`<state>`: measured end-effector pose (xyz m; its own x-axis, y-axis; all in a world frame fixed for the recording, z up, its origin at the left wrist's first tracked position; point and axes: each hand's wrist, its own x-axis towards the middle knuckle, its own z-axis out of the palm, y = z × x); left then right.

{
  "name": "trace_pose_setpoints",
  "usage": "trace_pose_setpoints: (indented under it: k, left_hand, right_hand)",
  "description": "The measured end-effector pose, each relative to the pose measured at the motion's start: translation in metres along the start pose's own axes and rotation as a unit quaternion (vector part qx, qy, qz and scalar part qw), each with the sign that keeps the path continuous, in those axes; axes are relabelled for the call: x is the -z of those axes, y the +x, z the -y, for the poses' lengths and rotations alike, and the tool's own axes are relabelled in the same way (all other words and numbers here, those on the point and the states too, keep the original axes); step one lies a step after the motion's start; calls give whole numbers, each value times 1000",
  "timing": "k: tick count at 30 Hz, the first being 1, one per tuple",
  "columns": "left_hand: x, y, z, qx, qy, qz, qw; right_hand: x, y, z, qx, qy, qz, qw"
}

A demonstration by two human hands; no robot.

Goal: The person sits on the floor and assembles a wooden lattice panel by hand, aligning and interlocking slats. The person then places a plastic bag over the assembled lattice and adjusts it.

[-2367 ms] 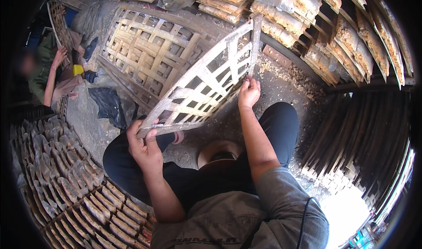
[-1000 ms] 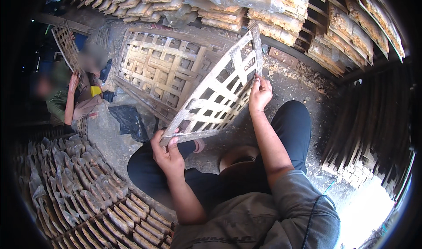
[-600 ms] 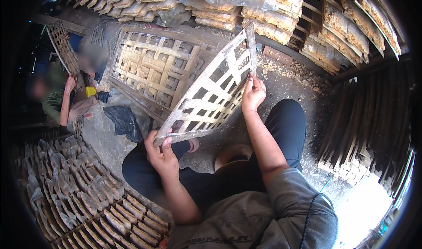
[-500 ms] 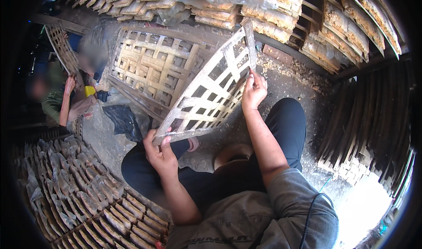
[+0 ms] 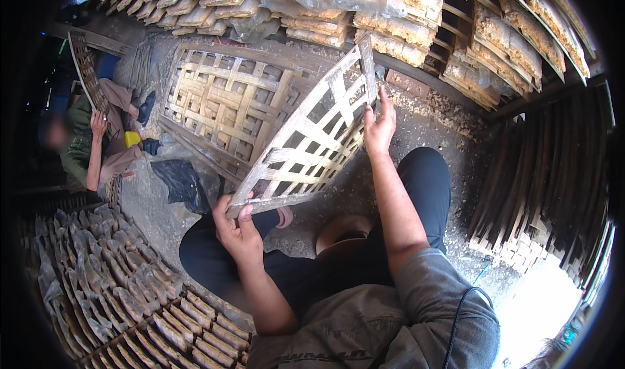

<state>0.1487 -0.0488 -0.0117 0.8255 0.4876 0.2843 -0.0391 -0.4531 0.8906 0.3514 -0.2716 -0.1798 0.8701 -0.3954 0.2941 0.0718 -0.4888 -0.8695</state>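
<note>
A slatted, open-weave bamboo tray (image 5: 312, 144) with a wooden frame stands tilted up in front of me. My left hand (image 5: 239, 235) grips its near left corner, thumb on top of the frame. At the tray's right end, my right hand (image 5: 379, 131) has the frame edge between thumb and straightened fingers, in a loose hold. Behind it, a second woven bamboo tray (image 5: 224, 95) leans at a slant, its lower edge partly covered by the one I hold.
Racks of wrapped, pale crumbly slabs (image 5: 390, 30) line the far side. More slabs (image 5: 111, 271) fill racks at lower left. Dark upright trays (image 5: 540, 180) stand at right. A co-worker (image 5: 84, 135) at left holds another woven tray (image 5: 88, 73). Black plastic (image 5: 179, 180) lies on the floor.
My right hand's fingers have straightened and loosened along the frame edge; the forearm shifted slightly right. My left hand and tray barely moved. The co-worker's tray has turned and moved a little left.
</note>
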Motion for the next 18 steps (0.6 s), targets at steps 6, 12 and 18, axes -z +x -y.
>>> trace_pose_setpoints:
  k: [6, 12, 18]
  left_hand:
    - [0, 0, 0, 2, 9, 15, 1000]
    - [1, 0, 0, 5, 7, 12, 1000]
    - [-3, 0, -6, 6, -5, 0, 1000]
  right_hand:
    - [8, 15, -9, 16, 48, 104, 993]
    - [11, 15, -13, 26, 1, 101, 995]
    - [12, 16, -15, -1, -40, 92, 995]
